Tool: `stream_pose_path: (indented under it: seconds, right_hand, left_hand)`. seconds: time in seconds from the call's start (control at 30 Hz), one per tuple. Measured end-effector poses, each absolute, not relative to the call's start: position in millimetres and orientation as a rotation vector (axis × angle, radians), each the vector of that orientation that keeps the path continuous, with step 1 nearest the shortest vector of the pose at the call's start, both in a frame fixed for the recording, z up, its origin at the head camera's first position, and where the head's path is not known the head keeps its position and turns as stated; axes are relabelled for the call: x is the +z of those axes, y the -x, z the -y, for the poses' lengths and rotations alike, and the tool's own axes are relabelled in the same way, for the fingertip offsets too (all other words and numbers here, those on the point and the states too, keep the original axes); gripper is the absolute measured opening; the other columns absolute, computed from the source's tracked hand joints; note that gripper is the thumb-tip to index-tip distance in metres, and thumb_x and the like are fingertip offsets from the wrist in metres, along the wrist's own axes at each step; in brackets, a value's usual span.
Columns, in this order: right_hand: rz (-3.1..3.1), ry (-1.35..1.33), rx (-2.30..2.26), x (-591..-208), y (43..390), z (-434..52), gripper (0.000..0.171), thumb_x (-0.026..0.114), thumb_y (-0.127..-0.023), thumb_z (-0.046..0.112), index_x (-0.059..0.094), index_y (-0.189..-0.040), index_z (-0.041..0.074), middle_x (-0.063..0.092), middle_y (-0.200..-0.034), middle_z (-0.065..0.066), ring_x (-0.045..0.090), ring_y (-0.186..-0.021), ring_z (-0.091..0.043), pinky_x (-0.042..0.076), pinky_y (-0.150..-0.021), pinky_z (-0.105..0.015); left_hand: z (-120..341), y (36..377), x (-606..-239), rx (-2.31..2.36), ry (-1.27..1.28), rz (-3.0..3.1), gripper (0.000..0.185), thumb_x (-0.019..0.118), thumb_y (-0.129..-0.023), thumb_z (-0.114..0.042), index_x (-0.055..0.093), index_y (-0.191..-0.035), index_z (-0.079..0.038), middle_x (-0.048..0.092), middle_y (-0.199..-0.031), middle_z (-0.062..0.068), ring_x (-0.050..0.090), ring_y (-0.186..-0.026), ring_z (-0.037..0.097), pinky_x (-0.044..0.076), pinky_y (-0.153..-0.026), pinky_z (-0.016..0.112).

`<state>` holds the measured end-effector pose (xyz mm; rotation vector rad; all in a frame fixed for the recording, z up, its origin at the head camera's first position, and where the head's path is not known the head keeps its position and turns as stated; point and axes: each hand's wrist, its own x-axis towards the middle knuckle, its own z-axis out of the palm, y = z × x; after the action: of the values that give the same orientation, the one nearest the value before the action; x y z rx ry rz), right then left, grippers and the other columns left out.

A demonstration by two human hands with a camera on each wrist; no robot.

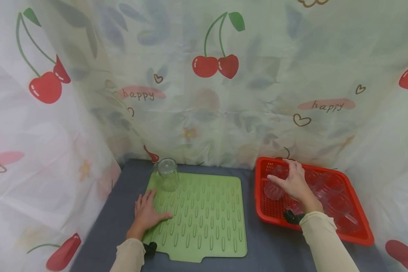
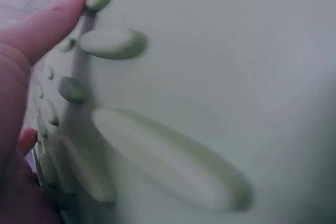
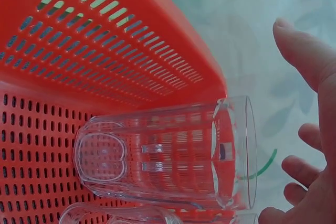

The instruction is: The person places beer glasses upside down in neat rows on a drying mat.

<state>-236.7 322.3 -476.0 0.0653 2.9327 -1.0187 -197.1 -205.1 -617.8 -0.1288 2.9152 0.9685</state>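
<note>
While our left hand lies flat with straight fingers on the green mat, probably to keep it from sliding on the desk, our right hand reaches spread wide into the red basket at three o'clock. It hovers over a clear cup lying on its side, not gripping. Another glass stands at the mat's eleven o'clock corner.

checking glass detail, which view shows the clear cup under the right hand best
The right wrist view: the clear cup lies on its side, close and sharp, in the red basket. The head view shows it small, partly hidden by the right hand. The left wrist view misses it.
</note>
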Motion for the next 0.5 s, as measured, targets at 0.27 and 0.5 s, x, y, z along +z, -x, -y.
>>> stream_pose_path:
  seconds: [0.27,0.5]
  right_hand:
    - [-2.906,-0.084,-1.013,-482.0,239.8,-325.7,0.114,0.075,-0.084,0.06,0.009,-0.163,0.011,0.007,-0.166,-0.027,0.015,-0.146,-0.052,0.038,-0.103,-0.078]
    - [-2.923,-0.023,-0.997,-487.2,244.1,-324.2,0.112,0.074,-0.083,0.065,0.015,-0.162,0.009,0.013,-0.163,-0.028,0.018,-0.144,-0.051,0.04,-0.103,-0.077]
  left_hand:
    - [210.0,200.6,-621.2,0.909,0.092,-2.911,0.128,0.088,-0.062,-0.068,0.027,-0.162,-0.016,0.014,-0.17,0.02,0.001,-0.155,0.053,0.008,-0.121,0.075]
    - [209.0,200.0,-617.6,0.909,0.097,-2.863,0.128,0.087,-0.064,-0.068,0.025,-0.163,-0.016,0.008,-0.172,0.018,-0.003,-0.157,0.051,0.005,-0.122,0.074]
